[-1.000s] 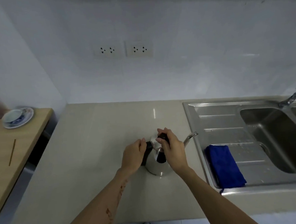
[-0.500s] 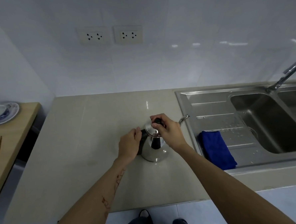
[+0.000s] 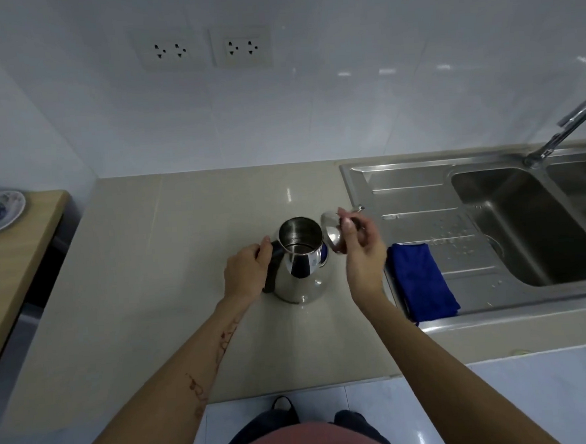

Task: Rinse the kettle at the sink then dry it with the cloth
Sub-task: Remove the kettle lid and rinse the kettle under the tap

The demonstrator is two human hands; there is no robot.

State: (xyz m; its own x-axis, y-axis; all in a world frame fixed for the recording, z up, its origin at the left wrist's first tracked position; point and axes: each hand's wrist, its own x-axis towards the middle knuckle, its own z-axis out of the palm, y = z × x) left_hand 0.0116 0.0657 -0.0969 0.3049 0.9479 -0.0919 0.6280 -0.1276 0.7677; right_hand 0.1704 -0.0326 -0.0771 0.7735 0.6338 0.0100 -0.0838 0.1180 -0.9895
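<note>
the kettle (image 3: 299,261) stands upright on the tabletop (image 3: 150,265), just left of the sink (image 3: 532,227), its mouth uncovered. its dark handle is gripped by the left hand (image 3: 246,274), fingers curled round it. the lid (image 3: 333,234) is held clear of the opening, tilted, beside the kettle's right shoulder, pinched by the fingers of the right hand (image 3: 362,248). the blue cloth (image 3: 422,279) lies folded on the sink's draining board, apart from the kettle. the step in hand is judged to be the opening of the kettle before rinsing; no water is seen running from the tap (image 3: 567,126). next, the lid is likely to be set down and the kettle carried right, over the basin and under the tap, which would have to be turned on.
</note>
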